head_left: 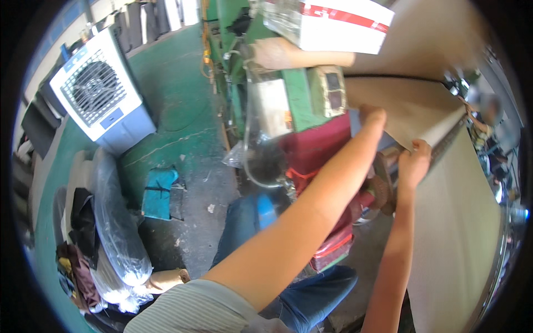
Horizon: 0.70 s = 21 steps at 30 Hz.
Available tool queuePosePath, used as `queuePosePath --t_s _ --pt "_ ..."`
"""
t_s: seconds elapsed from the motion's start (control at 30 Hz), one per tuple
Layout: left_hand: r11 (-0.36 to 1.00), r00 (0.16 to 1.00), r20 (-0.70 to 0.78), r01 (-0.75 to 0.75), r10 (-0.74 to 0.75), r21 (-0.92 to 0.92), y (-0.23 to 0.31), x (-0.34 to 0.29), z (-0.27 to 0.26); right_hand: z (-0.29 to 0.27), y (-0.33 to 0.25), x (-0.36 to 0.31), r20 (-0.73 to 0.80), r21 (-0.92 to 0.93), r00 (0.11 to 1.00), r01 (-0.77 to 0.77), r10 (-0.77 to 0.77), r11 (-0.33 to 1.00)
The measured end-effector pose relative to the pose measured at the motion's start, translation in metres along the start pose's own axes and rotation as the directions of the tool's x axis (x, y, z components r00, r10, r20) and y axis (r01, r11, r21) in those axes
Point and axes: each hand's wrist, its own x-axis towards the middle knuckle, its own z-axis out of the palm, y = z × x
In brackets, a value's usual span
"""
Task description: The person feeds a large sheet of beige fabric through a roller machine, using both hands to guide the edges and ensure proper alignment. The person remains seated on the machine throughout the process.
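Note:
A wide brown sheet (411,105) of smooth material spans the right side, its near edge at a machine's end. My right hand (415,162) is closed on that edge, fingers bent over it. My left hand (373,115), at the end of an outstretched arm, is against the sheet's left part beside the machine; its fingers are mostly hidden and blurred. Between my forearms are rusty round machine parts (383,186). Dark red cloth (316,147) covers part of the green machine (300,94) by my left forearm.
On the machine lie a white box with a red stripe (344,25) and a cardboard tube (322,58). At the far right, another person (482,119) reaches to the sheet's far edge. An air cooler (102,91), a small teal-covered stool (159,193) and plastic-wrapped rolls (114,216) stand left.

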Motion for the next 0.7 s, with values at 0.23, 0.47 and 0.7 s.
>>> queuePosePath --t_s 0.23,0.47,0.7 --pt "0.991 0.996 0.058 0.074 -0.068 -0.111 0.007 -0.015 -0.006 -0.006 -0.005 0.000 0.007 0.016 1.000 -0.027 0.027 1.000" --pt "0.986 0.996 0.044 0.086 -0.080 -0.142 0.013 -0.020 -0.012 -0.007 -0.003 0.000 0.017 0.005 0.999 -0.040 0.040 0.999" --pt "0.976 0.999 0.027 0.046 -0.041 -0.212 0.012 -0.002 -0.025 -0.003 -0.025 0.002 0.036 0.059 0.999 -0.033 0.031 0.998"
